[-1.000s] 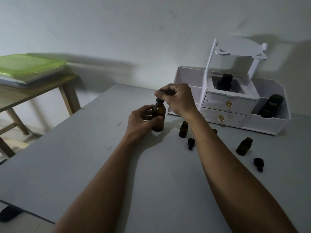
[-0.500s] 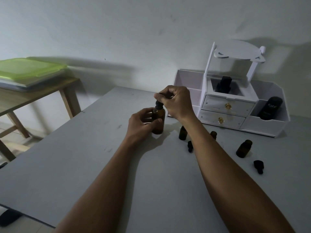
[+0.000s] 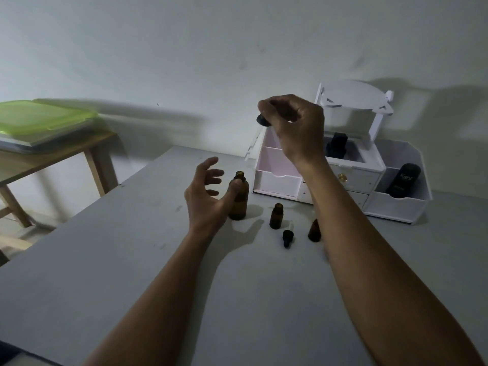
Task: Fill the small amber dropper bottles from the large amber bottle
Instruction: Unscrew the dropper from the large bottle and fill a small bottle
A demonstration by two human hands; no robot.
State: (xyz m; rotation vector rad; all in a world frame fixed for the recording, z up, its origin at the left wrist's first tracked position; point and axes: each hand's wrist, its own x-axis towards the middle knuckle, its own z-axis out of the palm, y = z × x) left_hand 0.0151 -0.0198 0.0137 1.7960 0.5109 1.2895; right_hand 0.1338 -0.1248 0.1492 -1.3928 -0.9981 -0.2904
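1. Loose dropper cap (image 3: pixel 287 237) lies on worktop (image 3: pixel 132 273) at 12 o'clock, between two uncapped small bottles (image 3: pixel 276 216) and (image 3: pixel 314 231).
2. Left hand (image 3: pixel 204 196): fingers spread, thumb only on shoulder of large amber bottle (image 3: pixel 239 198), just left of small ones. Bottle upright, neck uncapped.
3. Right hand (image 3: pixel 293 125), raised at 1 o'clock, pinched on black dropper top (image 3: pixel 263 120).
4. Handling est.: glass, stiff, smooth, breakable; grip lg bottle round body.
5. Far, 2 o'clock: white organiser (image 3: pixel 396 207); black bottle (image 3: pixel 402 183), label partly legible, "Kahf"?
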